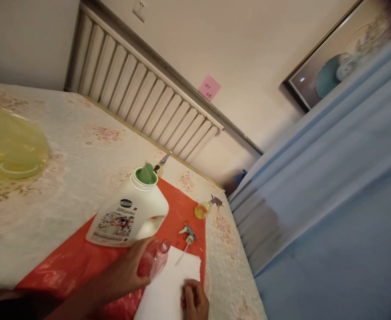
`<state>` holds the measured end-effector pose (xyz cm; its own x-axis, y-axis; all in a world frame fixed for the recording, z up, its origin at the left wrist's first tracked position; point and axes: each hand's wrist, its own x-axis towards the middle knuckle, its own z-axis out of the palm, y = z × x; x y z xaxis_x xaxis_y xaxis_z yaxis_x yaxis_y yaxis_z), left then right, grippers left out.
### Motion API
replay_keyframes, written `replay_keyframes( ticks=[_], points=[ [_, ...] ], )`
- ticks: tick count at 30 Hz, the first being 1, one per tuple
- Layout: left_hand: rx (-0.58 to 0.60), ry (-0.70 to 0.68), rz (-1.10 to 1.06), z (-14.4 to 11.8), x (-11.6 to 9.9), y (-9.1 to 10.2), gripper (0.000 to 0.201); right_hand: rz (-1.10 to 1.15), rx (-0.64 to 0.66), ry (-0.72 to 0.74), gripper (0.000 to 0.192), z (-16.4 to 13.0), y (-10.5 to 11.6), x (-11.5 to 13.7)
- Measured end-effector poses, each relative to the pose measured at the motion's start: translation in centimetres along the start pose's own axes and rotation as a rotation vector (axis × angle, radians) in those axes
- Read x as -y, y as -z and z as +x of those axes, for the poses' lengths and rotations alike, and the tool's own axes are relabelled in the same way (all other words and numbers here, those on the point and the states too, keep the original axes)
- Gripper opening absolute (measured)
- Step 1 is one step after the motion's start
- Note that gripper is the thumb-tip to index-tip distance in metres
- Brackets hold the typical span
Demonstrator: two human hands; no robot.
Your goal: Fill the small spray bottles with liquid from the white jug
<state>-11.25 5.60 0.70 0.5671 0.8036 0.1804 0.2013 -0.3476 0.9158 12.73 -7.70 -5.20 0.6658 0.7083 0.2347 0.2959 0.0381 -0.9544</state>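
Note:
My left hand point(131, 262) is wrapped round a clear pink bottle point(153, 259) with an open threaded neck, tilted over a white sheet of paper point(168, 289). At the sheet's right edge, my right hand point(195, 300) is closed with its fingers curled; whatever is in them, if anything, is hidden. A loose spray trigger point(189, 235) with a thin tube lies beyond the bottle, the tube reaching over the paper. Just behind my left hand stands a large white detergent jug point(125, 218), its mouth holding a green spout point(146, 174) and bearing no cap.
A red sheet point(178, 202) lies under these things on a flowered tablecloth point(95, 151). Two spray bottles stand farther back: a yellowish one point(203, 210) and a partly hidden one point(162, 165). A translucent yellow basin point(11, 146) is at left; a blue curtain point(308, 186) hangs at right.

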Motion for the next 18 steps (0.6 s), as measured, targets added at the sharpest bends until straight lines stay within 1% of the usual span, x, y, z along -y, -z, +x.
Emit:
replay_keyframes(
  ticks=[4, 9, 13, 16, 18],
  points=[
    [0.012, 0.004, 0.017, 0.1, 0.4, -0.1, 0.081, -0.021, 0.032, -0.022, 0.038, 0.1, 0.4, 0.3],
    [0.017, 0.012, 0.004, 0.0, 0.4, 0.0, 0.08, -0.026, 0.174, -0.11, 0.035, 0.6, 1.1, 0.9],
    [0.025, 0.022, -0.005, -0.2, 0.4, 0.2, 0.081, -0.017, 0.22, -0.13, 0.032, 0.9, 1.4, 1.7],
    [0.028, 0.01, -0.017, -0.4, 0.6, 0.2, 0.082, 0.014, 0.231, -0.115, 0.032, 1.4, 1.5, 3.1],
    [0.037, 0.015, -0.025, -0.5, 0.8, 0.1, 0.083, 0.022, 0.229, -0.091, 0.032, 2.2, 1.3, 4.7]
  ],
)
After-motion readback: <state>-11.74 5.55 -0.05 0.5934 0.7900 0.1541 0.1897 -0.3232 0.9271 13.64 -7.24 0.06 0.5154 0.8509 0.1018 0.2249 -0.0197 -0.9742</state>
